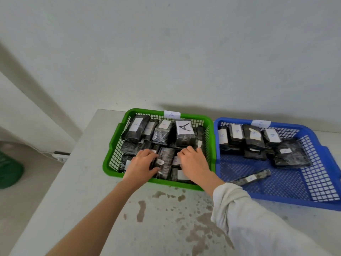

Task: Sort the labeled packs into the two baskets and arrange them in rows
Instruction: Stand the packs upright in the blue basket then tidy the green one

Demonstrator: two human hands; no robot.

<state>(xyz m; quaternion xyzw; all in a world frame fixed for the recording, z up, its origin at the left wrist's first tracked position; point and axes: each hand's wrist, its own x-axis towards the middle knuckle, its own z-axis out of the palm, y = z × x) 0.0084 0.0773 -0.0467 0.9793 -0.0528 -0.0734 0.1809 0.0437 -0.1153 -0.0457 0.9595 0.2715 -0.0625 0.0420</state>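
A pack [164,164] is gripped by the left hand [142,164]; whether the right hand [193,163] grips cannot be told. Rows [164,133] beyond could be toppled by tugging.

Green basket [118,133] of black labelled packs [184,134] beside blue basket [313,183] on stained surface [92,200], left hand [142,164] gripping a pack [165,159] in the green basket, right hand [193,163] touching packs alongside, white sleeve [249,218]

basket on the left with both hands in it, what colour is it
The basket is green, with open mesh walls; the head view shows it.
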